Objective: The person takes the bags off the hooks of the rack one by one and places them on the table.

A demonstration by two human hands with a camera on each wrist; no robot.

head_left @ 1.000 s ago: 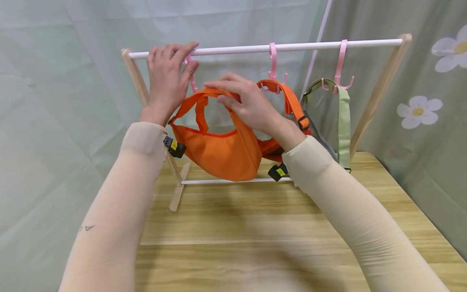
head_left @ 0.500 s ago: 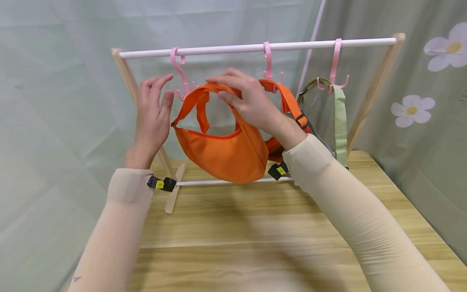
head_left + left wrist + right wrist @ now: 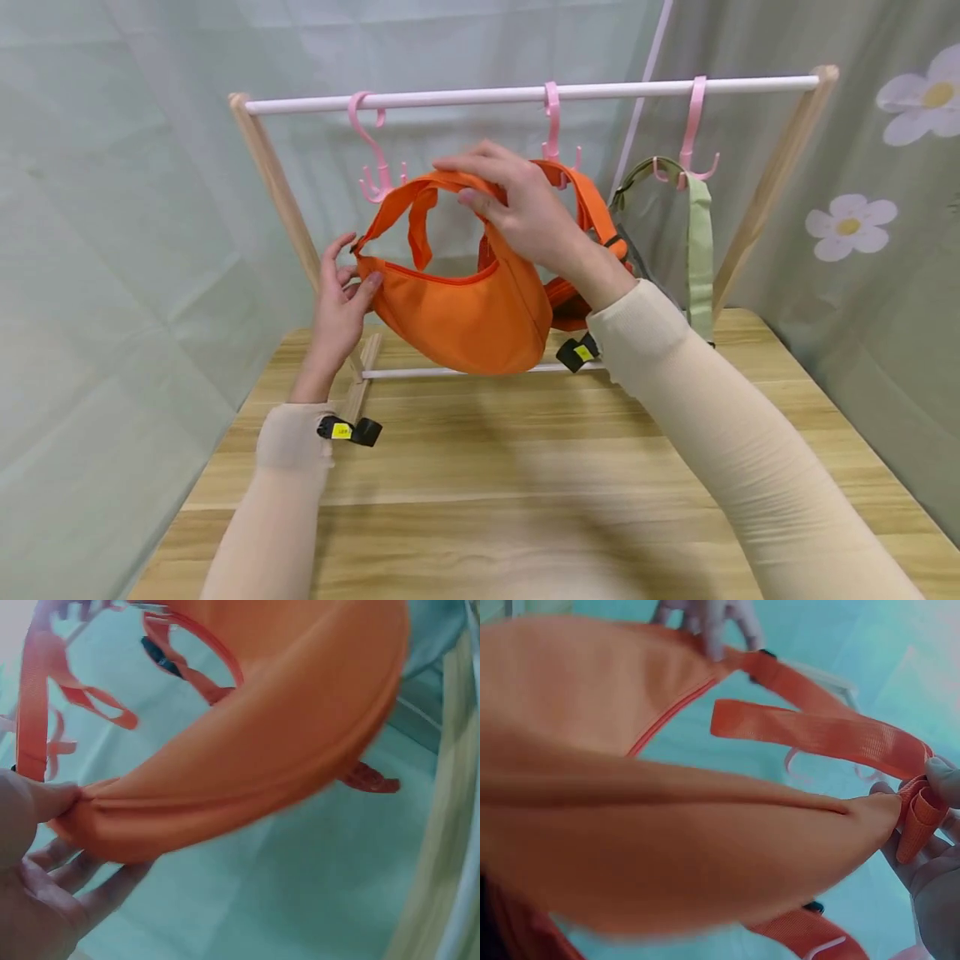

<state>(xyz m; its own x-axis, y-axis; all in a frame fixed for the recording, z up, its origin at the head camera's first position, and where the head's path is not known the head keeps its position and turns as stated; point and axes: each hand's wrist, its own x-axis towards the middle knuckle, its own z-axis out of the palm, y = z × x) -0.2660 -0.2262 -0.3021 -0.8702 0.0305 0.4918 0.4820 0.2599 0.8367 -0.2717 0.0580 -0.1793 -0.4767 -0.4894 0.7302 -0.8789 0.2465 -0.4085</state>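
An orange shoulder bag [image 3: 465,325] hangs in front of the rack, its strap arched above its red-zipped top edge. My right hand [image 3: 528,204] holds that strap near its top, thumb in front; the right wrist view shows orange webbing [image 3: 817,735] between thumb and fingers. At the bag's left end my left hand [image 3: 341,304] pinches the corner, with the thumb on the front and the fingers behind or beneath. The left wrist view shows the same grip on the bag's tip [image 3: 112,832]. Just behind the strap is a pink hook [image 3: 382,179]; whether they touch I cannot tell.
A white rail [image 3: 465,97] on wooden posts carries the hooks. A second orange bag [image 3: 592,208] hangs from the middle pink hook [image 3: 552,125]. From the right pink hook [image 3: 693,125] hangs a bag with a green strap [image 3: 700,250]. The rack stands on a wooden table [image 3: 450,467].
My left hand has come down from the rail by the left hook and taken the bag's left corner. The right hand stays on the strap, and the bag has shifted slightly right.
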